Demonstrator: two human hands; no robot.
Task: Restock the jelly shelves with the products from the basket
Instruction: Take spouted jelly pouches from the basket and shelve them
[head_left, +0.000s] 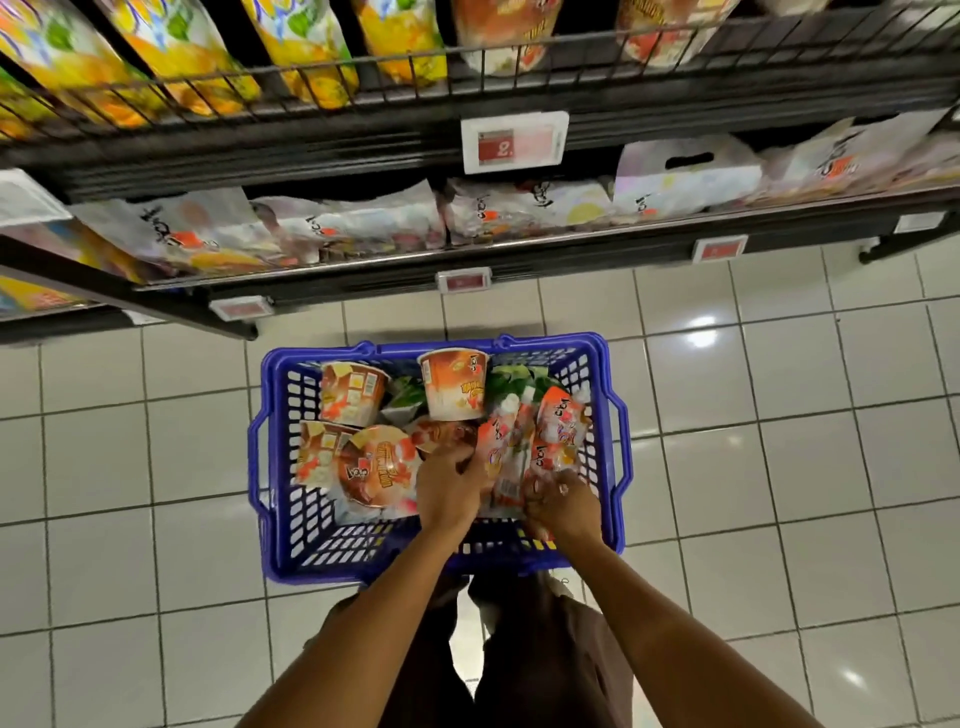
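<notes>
Both your hands are down inside the blue basket (519, 344), which sits on the white tiled floor (779, 415) just in front of the shelves (571, 240). Your right hand (563, 501) has its fingers curled round the lower end of the orange and white pouches (558, 431) lying along the right side of the basket. Your left hand (449, 486) rests against the left edge of the same pouches with its fingers bent; whether it really grips one of them or only touches it, I cannot tell. To the left of your hands lie several orange cups (454, 384), some on their sides and one showing its lid. The lower shelf holds white bags (337, 223); the one above holds yellow and orange packs (311, 52) behind a wire rail, with a price tag (514, 141) on its front edge.
</notes>
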